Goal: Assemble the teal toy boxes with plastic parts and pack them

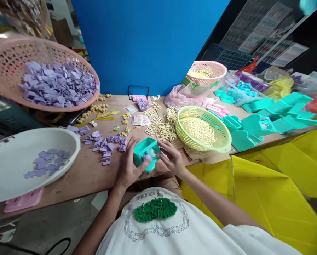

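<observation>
Both of my hands hold a small teal plastic box [145, 150] just above the near edge of the wooden table [92, 173]. My left hand [127, 165] grips its left side with the thumb pressed on the front, where a small purple piece shows. My right hand [171, 157] touches its right side with the fingertips. Loose purple plastic pieces [105, 144] lie on the table just left of the box.
A white bowl [12, 156] with a few purple pieces stands at the left, a pink basket [4, 60] full of them behind it. A yellow-green basket [222, 132] of cream frames sits right of my hands. Teal boxes [267, 117], sticker sheets [139, 119] and yellow bins [275, 198] lie further right.
</observation>
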`<state>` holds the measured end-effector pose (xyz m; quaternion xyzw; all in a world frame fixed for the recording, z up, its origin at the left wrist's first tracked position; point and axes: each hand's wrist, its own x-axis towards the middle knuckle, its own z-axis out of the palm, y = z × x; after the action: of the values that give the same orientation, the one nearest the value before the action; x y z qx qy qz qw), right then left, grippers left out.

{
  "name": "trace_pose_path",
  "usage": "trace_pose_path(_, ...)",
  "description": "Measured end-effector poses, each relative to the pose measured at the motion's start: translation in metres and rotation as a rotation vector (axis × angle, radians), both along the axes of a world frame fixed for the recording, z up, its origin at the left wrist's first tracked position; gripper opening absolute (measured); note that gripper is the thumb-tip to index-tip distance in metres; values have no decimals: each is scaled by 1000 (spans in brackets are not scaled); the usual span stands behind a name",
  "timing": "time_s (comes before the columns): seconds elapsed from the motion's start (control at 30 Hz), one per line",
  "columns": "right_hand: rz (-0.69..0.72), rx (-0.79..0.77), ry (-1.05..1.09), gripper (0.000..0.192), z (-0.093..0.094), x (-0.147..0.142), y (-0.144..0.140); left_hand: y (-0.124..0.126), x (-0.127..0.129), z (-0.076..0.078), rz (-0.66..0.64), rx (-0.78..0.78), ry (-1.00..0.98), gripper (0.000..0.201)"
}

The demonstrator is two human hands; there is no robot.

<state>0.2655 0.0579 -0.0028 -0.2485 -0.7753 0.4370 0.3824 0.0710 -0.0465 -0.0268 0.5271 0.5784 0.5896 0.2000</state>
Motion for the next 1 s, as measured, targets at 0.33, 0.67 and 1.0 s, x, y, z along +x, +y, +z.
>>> trace_pose_path(0.33, -85, 397, -586, 28, 14, -43, 105, 2, -28, 30, -266, -162, 444, 62)
trace_pose_path(0.67, -84, 569, -830, 29, 28, -74, 116, 29, -40, 57, -48, -276, -416, 50)
trace_pose_path(1.0, -204, 647, -479, 31, 97, 15, 99, 98, -46, 82, -139, -355, -997, 26)
